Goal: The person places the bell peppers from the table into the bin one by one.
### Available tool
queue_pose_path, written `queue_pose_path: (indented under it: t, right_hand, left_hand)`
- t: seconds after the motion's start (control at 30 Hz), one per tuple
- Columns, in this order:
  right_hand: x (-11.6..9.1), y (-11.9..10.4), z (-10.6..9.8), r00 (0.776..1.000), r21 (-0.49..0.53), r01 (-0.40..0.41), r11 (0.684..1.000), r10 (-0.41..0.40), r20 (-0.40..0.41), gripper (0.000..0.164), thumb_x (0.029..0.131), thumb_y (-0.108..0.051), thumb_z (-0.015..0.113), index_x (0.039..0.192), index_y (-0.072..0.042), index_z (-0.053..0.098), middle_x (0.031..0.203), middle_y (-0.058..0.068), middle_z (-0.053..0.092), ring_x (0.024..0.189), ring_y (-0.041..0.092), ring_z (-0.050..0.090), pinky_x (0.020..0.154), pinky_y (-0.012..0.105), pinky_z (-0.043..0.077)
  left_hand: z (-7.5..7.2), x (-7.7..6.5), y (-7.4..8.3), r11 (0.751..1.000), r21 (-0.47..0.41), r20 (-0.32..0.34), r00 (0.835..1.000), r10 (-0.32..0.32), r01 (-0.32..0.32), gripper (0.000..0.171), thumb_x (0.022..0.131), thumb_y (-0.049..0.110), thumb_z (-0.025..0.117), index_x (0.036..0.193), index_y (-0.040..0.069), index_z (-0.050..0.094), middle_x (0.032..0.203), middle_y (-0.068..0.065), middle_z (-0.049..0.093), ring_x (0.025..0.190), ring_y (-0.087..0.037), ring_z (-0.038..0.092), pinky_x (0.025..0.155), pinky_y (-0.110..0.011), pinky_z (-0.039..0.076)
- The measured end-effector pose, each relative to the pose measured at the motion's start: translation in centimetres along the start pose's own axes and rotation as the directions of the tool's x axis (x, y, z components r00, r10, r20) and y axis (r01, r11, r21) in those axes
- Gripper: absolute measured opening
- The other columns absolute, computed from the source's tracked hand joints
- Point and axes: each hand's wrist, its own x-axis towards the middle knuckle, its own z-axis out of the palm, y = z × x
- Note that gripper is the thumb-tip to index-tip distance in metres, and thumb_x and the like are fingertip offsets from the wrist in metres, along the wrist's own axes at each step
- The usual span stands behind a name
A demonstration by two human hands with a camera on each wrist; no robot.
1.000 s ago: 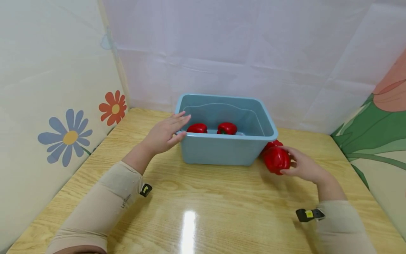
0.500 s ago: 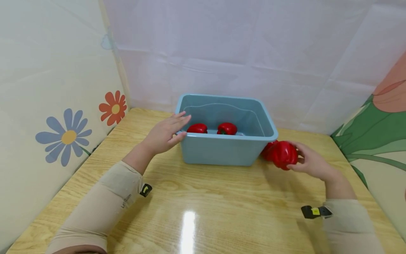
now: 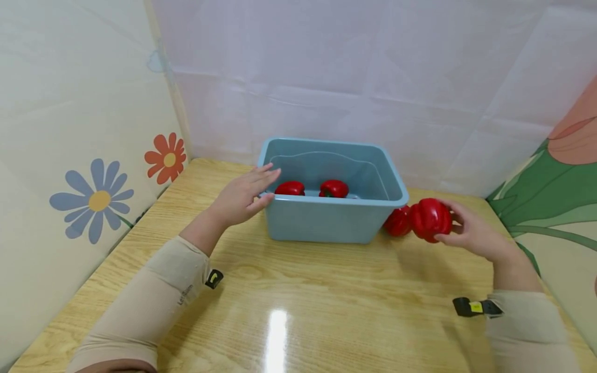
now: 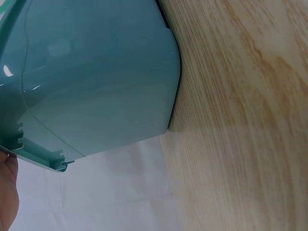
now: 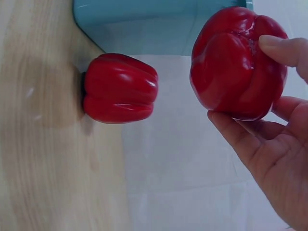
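Observation:
My right hand (image 3: 475,230) grips a glossy red bell pepper (image 3: 431,219) between thumb and fingers, to the right of a blue plastic bin (image 3: 322,223). In the right wrist view the held pepper (image 5: 238,67) is raised off the table. Another red bell pepper (image 5: 120,89) sits on the tabletop beside the bin's right end. Inside the bin lie two more, one red pepper (image 3: 290,188) at the left and one red pepper (image 3: 333,188) near the middle, both partly hidden by the front wall. My left hand (image 3: 240,197) rests on the bin's left rim with its fingers extended.
The bin stands on a light wood table (image 3: 326,290), near a pale cloth backdrop (image 3: 303,67). Flower-printed panels (image 3: 84,129) flank the table on the left and right. Each wrist wears a small black device (image 3: 475,306) on a strap.
My right hand has moved right and slightly back with the held pepper, away from the bin, uncovering more of the pepper on the table. The left hand and the bin have stayed put.

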Motion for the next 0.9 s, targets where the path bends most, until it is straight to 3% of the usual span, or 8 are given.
queue_pose_path:
  t: [0.23,0.47,0.73,0.9]
  right_hand:
    - [-0.1,-0.7,-0.9,0.999,-0.045,0.000,0.999,-0.002,-0.041,0.070,0.081,-0.007,0.068,0.140,-0.006,0.030,0.123,0.007,0.043,0.097,0.002,0.047,0.069,0.024,0.053]
    - [-0.2,-1.8,-1.9,0.999,-0.097,0.004,0.995,-0.008,-0.045,0.070,0.082,-0.011,0.068,0.140,-0.005,0.029,0.125,0.013,0.043,0.097,-0.001,0.047,0.067,0.025,0.054]
    - [0.1,-3.3,-2.4,0.992,-0.099,-0.025,0.995,0.012,-0.129,0.069,0.079,-0.006,0.070,0.138,-0.012,0.034,0.124,0.002,0.045,0.098,-0.003,0.050,0.068,0.021,0.052]
    - [0.8,-4.5,-2.6,0.992,-0.096,-0.027,0.995,0.014,-0.129,0.071,0.080,-0.008,0.069,0.140,-0.013,0.031,0.128,0.004,0.044,0.100,0.000,0.049,0.070,0.019,0.051]
  left_hand:
    - [0.0,-0.1,0.0,1.000,0.001,0.003,1.000,0.003,-0.003,0.054,0.096,0.038,0.040,0.140,0.008,0.036,0.140,-0.011,0.041,0.135,-0.023,0.027,0.110,-0.043,0.020]
    - [0.0,-0.1,0.0,1.000,0.002,-0.008,1.000,0.015,-0.015,0.056,0.097,0.042,0.037,0.140,0.008,0.037,0.140,-0.011,0.042,0.135,-0.024,0.028,0.111,-0.040,0.018]
    - [0.0,-0.1,0.1,1.000,-0.004,-0.016,1.000,0.021,-0.021,0.054,0.096,0.038,0.041,0.139,0.007,0.038,0.139,-0.012,0.043,0.134,-0.025,0.029,0.111,-0.040,0.018]
    - [0.0,-0.1,0.1,1.000,-0.010,-0.017,1.000,0.018,-0.018,0.053,0.095,0.036,0.042,0.140,0.007,0.037,0.139,-0.011,0.042,0.135,-0.025,0.028,0.111,-0.040,0.018]
